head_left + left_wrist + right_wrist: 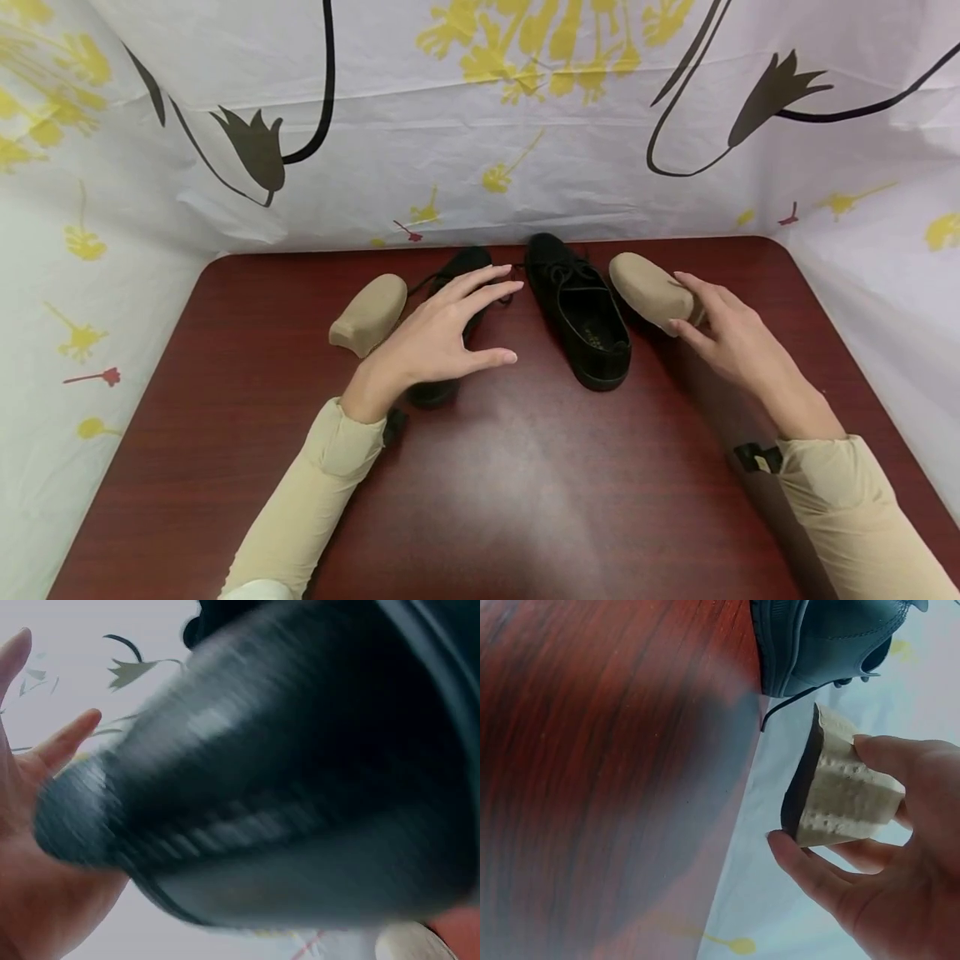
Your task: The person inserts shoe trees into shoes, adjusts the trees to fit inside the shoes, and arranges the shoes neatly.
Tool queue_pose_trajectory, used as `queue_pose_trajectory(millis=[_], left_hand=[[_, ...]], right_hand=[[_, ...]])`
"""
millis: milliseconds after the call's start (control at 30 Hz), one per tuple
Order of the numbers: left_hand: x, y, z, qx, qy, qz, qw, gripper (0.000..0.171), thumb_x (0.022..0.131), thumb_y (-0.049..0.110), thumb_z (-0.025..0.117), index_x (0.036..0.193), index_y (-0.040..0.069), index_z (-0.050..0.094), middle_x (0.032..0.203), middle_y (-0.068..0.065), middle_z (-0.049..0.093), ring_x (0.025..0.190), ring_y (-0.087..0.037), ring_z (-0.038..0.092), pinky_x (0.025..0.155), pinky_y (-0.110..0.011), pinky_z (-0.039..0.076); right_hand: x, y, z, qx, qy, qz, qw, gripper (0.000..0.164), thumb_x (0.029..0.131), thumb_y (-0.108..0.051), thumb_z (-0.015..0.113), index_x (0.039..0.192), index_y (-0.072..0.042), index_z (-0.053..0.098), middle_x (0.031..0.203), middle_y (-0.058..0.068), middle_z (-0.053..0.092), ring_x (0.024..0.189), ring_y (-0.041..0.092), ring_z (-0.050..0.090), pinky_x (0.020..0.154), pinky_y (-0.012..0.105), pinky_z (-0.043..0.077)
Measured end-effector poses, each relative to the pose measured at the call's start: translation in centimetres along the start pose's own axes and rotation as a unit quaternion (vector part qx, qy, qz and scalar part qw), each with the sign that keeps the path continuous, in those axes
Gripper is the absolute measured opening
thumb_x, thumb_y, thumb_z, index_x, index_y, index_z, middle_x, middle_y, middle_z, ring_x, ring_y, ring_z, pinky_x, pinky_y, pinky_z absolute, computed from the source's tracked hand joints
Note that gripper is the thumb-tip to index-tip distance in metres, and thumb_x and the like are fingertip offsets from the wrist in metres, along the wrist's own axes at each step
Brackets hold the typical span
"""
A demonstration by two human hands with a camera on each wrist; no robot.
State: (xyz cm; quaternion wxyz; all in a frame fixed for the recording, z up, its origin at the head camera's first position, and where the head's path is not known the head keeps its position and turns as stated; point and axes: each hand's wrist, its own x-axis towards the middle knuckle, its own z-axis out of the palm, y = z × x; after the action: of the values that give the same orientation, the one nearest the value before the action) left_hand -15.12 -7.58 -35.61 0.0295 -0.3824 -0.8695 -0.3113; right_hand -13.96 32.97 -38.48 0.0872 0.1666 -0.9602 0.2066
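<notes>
Pinched in your right hand (738,343) — one shoe form (649,290), beige, rounded; below your spread left hand (435,335) — one black shoe (467,261).

The head camera looks forward and down from above the reddish-brown wood-grained surface (517,500), taking in its far edge and both far corners, with the white flower-printed sheet (375,192) behind. The left wrist camera sits very close to a black shoe (262,765), which fills most of its blurred view, and faces the sheet past the left hand (49,881). The right wrist camera, turned sideways, looks from near at the tan moulded block (847,791) in the right hand (922,832); it shares both, and the far edge, with the head view.
</notes>
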Motion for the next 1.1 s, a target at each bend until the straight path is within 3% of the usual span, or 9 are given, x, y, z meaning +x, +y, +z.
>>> queue_pose_trajectory(millis=[333,567,733,833,967,1100], left_hand=[[1.2,1.5,1.1,-0.01,-0.022,0.004,0.9997,0.08,0.085,0.059,0.07,0.153,0.029,0.04,0.16,0.008,0.027,0.146,-0.014,0.026,0.114,-0.041,0.031],[1.8,1.8,1.9,-0.007,-0.009,0.002,0.9999,0.08,0.085,0.058,0.072,0.152,0.026,0.042,0.16,0.003,0.029,0.146,-0.017,0.027,0.114,-0.041,0.03],[2.4,2.0,2.7,-0.004,-0.012,-0.025,0.9996,0.08,0.086,0.058,0.07,0.152,0.025,0.041,0.16,0.0,0.029,0.147,-0.019,0.026,0.114,-0.043,0.031],[2.6,2.0,3.1,-0.004,-0.019,-0.039,0.999,0.086,0.086,0.059,0.07,0.156,0.026,0.034,0.161,0.001,0.026,0.147,-0.019,0.026,0.113,-0.045,0.033],[2.7,2.0,3.4,-0.009,-0.023,-0.046,0.9986,0.092,0.085,0.059,0.07,0.159,0.028,0.024,0.162,0.001,0.024,0.147,-0.021,0.027,0.112,-0.047,0.034],[2.9,1.9,3.7,-0.012,-0.028,-0.055,0.998,0.091,0.085,0.059,0.07,0.158,0.028,0.026,0.163,0.002,0.022,0.147,-0.021,0.026,0.112,-0.048,0.034]], right_hand=[[-0.3,-0.2,-0.3,0.008,0.013,-0.005,1.0,0.062,0.094,-0.012,0.07,0.149,-0.014,0.043,0.133,0.023,0.055,0.11,0.039,0.054,0.087,0.057,0.041],[-0.4,-0.3,-0.3,0.004,0.049,-0.014,0.999,0.062,0.089,-0.01,0.075,0.145,-0.016,0.051,0.128,0.017,0.06,0.097,0.03,0.056,0.08,0.048,0.042],[-0.7,-0.6,-0.3,0.003,0.07,-0.011,0.998,0.059,0.086,-0.009,0.077,0.141,-0.017,0.056,0.127,0.014,0.063,0.095,0.024,0.056,0.078,0.038,0.039],[-0.8,-0.7,-0.3,0.006,0.069,-0.005,0.998,0.059,0.087,-0.01,0.077,0.141,-0.019,0.056,0.126,0.013,0.063,0.093,0.024,0.055,0.077,0.036,0.037],[-0.9,-0.8,-0.4,0.015,0.064,0.008,0.998,0.062,0.087,-0.01,0.077,0.143,-0.021,0.055,0.128,0.015,0.062,0.098,0.027,0.057,0.079,0.041,0.039],[-1.0,-0.9,-0.6,0.02,0.058,0.014,0.998,0.064,0.087,-0.01,0.078,0.145,-0.021,0.053,0.131,0.018,0.061,0.108,0.032,0.058,0.084,0.05,0.041]])
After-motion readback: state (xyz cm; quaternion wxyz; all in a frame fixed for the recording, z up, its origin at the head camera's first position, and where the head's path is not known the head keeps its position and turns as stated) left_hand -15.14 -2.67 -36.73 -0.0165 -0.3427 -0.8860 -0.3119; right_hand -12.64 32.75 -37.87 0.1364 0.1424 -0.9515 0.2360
